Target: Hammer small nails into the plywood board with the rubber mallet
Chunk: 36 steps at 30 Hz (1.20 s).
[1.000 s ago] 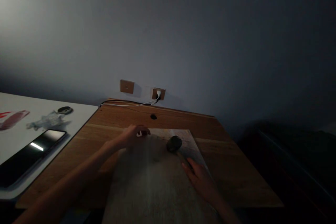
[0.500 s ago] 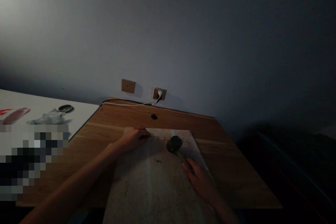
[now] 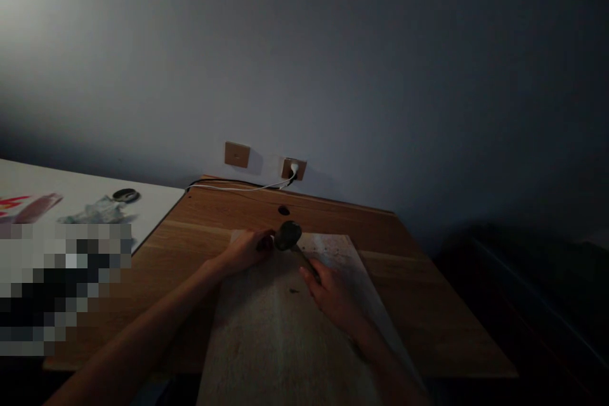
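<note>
My right hand (image 3: 335, 297) is wrapped around the handle of a mallet (image 3: 288, 236) with a dark, rounded head. The head is over the far left part of a pale wooden board (image 3: 261, 342), close to my left fingertips. My left hand (image 3: 245, 250) rests at the board's far left corner with its fingers pinched together; whatever is between them is hidden in shadow. Small nail-like specks (image 3: 316, 248) run in a row along the board's far side, partly covered by the mallet. A small dark mark or piece (image 3: 294, 291) shows nearer the board's middle.
The board lies on a brown wooden table (image 3: 413, 304) against a grey wall. At the back are a cable hole (image 3: 284, 210), a plugged-in white cable (image 3: 238, 189) and a wall socket (image 3: 288, 169). On the left, a white table (image 3: 157, 203) holds a crumpled plastic bag (image 3: 98, 210) and a dark round object (image 3: 126, 195).
My right hand has carried the mallet left and away from me, from above the row of specks to beside my left fingers. My left hand stays at the board's far left corner.
</note>
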### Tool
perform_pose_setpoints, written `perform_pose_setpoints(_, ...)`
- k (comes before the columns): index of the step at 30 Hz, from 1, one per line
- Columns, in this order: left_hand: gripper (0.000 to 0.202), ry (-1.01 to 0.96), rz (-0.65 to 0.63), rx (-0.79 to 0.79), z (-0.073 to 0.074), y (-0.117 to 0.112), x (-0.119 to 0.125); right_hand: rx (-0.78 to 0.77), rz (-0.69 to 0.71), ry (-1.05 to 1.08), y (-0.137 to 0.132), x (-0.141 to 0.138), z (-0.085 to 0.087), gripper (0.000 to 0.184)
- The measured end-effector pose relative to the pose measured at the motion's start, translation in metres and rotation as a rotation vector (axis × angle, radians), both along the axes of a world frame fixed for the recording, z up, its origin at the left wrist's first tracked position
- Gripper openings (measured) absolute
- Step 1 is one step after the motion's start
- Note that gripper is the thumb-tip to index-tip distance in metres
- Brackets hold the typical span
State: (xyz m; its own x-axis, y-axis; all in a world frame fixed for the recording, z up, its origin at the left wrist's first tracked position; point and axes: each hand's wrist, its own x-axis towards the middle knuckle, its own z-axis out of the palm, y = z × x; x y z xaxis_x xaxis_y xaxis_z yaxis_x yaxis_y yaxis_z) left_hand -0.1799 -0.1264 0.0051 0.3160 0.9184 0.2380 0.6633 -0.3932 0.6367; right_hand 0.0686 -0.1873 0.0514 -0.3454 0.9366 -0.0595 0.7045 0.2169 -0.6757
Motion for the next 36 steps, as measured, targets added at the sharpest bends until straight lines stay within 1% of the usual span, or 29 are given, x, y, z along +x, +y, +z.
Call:
perform_pose_setpoints(4, 0.042, -0.042, -0.017, -0.005, -0.001, 0.000, 0.000, 0.026, 0.000, -0.029, 0.002, -0.004, -0.006, 0.039)
perform_pose_setpoints(7, 0.053, -0.035, -0.005, -0.017, -0.001, 0.001, -0.001, 0.047, 0.014, -0.067, 0.003, -0.003, -0.010, 0.036)
perform_pose_setpoints(9, 0.058, -0.042, -0.019, -0.020, -0.001, 0.001, -0.001, 0.057, 0.018, -0.095, 0.003, -0.002, -0.011, 0.036)
perform_pose_setpoints(12, 0.058, -0.046, -0.035, -0.014, -0.001, 0.001, -0.002, 0.071, 0.008, -0.126, 0.002, -0.003, -0.011, 0.037)
perform_pose_setpoints(17, 0.056, -0.029, 0.005, 0.016, -0.001, 0.001, -0.001, 0.081, 0.017, -0.152, 0.000, -0.004, -0.010, 0.039)
perform_pose_setpoints(24, 0.057, -0.020, 0.000, -0.011, -0.003, 0.003, -0.002, 0.071, -0.001, -0.160, -0.001, -0.005, -0.014, 0.040)
perform_pose_setpoints(27, 0.052, -0.002, 0.006, 0.020, 0.004, 0.003, -0.005, 0.062, -0.006, -0.149, -0.004, 0.001, -0.014, 0.040)
perform_pose_setpoints(30, 0.035, 0.037, -0.005, 0.166, 0.021, -0.011, -0.002, 0.044, -0.025, -0.110, -0.011, 0.015, -0.012, 0.041)
perform_pose_setpoints(31, 0.030, 0.071, -0.052, 0.220, 0.027, -0.020, 0.002, 0.029, -0.042, -0.083, -0.014, 0.022, -0.012, 0.043)
perform_pose_setpoints(32, 0.028, 0.135, -0.115, 0.258, 0.033, -0.030, 0.009, 0.007, -0.059, -0.056, -0.017, 0.029, -0.011, 0.046)
perform_pose_setpoints(34, 0.025, 0.361, -0.275, 0.346, 0.040, -0.051, 0.026, -0.041, -0.092, -0.038, -0.024, 0.046, -0.013, 0.052)
perform_pose_setpoints(35, 0.021, 0.473, -0.319, 0.391, 0.041, -0.062, 0.036, -0.053, -0.112, -0.051, -0.028, 0.055, -0.015, 0.055)
perform_pose_setpoints(36, 0.018, 0.558, -0.324, 0.438, 0.039, -0.071, 0.046, -0.052, -0.146, -0.072, -0.031, 0.063, -0.018, 0.058)
